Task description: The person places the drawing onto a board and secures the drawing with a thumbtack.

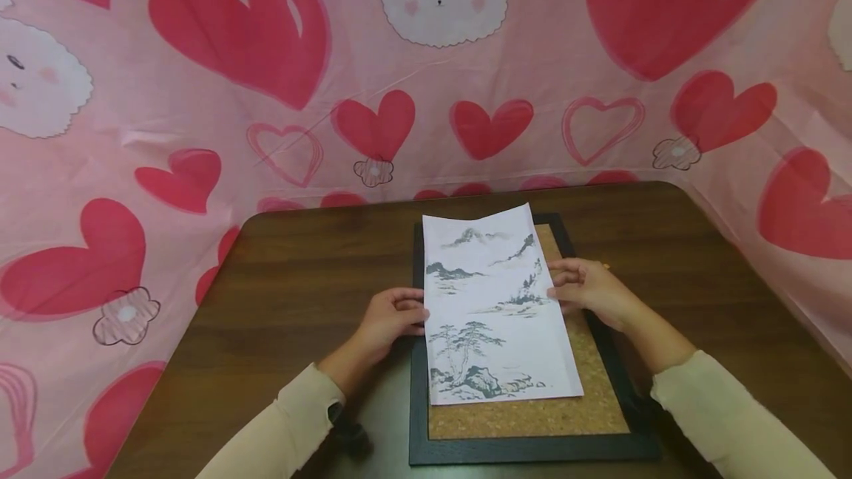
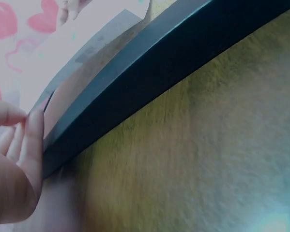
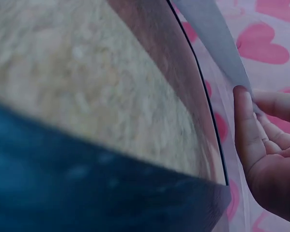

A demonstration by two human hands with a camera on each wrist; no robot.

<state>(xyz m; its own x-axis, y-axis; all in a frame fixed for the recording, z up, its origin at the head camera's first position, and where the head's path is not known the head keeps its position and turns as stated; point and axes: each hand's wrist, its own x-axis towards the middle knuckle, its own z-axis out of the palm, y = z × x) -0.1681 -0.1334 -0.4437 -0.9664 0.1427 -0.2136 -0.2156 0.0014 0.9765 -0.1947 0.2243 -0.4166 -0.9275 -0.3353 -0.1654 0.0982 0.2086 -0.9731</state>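
A white paper sheet printed with an ink landscape of mountains and pines [image 1: 495,309] is held over a dark-framed cork board [image 1: 526,449]. My left hand [image 1: 393,320] pinches the sheet's left edge between thumb and fingers. At the opposite edge, higher up, my right hand [image 1: 589,288] pinches it too. The sheet's top edge bows between its corners. In the left wrist view the paper [image 2: 94,41] stands above the black frame [image 2: 135,67]. The right wrist view shows the sheet's edge [image 3: 217,43] between thumb and fingers, with the cork [image 3: 77,82] below.
The board lies on a brown wooden table [image 1: 299,272]. A pink cloth with red hearts [image 1: 373,124] hangs behind and at both sides of the table. A small dark object [image 1: 353,438] is near the left sleeve [image 1: 279,427].
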